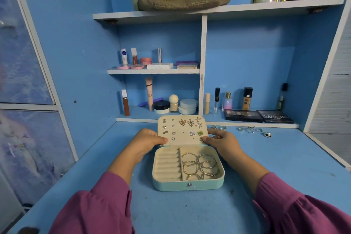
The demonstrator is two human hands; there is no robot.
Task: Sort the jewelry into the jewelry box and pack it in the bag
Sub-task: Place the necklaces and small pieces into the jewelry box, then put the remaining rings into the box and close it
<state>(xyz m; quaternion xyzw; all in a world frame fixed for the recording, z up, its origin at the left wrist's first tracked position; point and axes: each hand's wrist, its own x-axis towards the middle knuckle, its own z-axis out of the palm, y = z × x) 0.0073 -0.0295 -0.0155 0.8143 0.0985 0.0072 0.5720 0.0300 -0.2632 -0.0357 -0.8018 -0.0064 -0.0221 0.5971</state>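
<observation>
Head view: we judge sorting unfinished; our left hand (150, 141) and right hand (220, 141) pinch the jewelry box (188, 182) lid (183, 129) edges; next, rings (250, 130) into the slots.

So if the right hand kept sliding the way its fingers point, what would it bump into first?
Probably the left hand. The right hand points leftward across the cream earring panel of the open mint-green jewelry box, though depth is unclear.

Single head-worn wide-angle view, looking forward and down from close above the blue desk (266, 167), taking in both forearms, the open jewelry box (188, 182) near centre and the shelves (218, 10) behind.
</observation>
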